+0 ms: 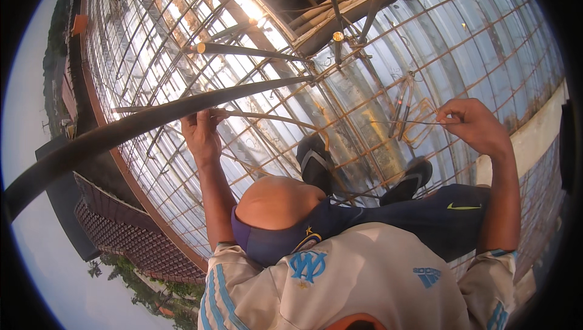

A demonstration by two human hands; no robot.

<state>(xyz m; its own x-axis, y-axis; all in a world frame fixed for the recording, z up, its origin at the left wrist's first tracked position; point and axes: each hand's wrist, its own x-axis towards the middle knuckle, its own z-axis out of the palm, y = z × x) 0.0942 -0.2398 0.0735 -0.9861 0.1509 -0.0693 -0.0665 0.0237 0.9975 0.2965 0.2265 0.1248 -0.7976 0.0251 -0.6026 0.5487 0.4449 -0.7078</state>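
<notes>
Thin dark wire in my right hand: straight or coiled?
Nearly straight: the thin dark wire runs leftward from your right hand without loops.

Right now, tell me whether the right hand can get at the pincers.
Probably yes: the pincers lie left of the right hand, with nothing bulky between. It is pinching a thin wire, though, which may need letting go first.

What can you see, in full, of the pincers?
The pincers appear to lie on the rusty rebar mesh, head pointing away from the person, two slim handles slightly spread, with dark and reddish stretches. They look like worn metal. No hand holds them; the thin wire in the right hand crosses the handles in view, though contact is unclear.
</notes>
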